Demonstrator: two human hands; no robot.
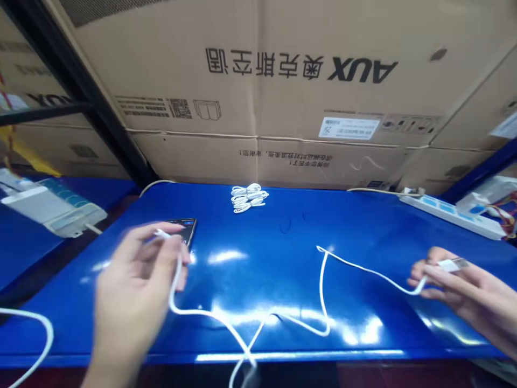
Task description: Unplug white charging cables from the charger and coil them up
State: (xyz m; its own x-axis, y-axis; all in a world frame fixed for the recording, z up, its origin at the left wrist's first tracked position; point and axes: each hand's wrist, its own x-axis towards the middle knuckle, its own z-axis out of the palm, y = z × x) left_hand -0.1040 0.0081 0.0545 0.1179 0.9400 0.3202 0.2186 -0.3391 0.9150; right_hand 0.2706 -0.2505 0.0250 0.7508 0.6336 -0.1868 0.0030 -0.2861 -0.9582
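Note:
A white USB cable [323,291] runs in loose bends over the blue shelf between my hands, and part of it hangs past the front edge. My left hand [141,264] is closed in a pinch on one end of it, above a dark phone [189,229] that it partly covers. At the right, my right hand [456,280] grips the other end, where a USB plug [453,264] with a metal tip shows between the fingers. Farther back lies a bundle of coiled white cables [248,198].
Big cardboard cartons [283,102] stand along the back of the blue shelf [250,237]. A white power strip [452,213] lies at the right rear. Another strip with adapters [56,207] is at the left by a black post [113,124]. Two thin dark strands [286,226] lie mid-shelf.

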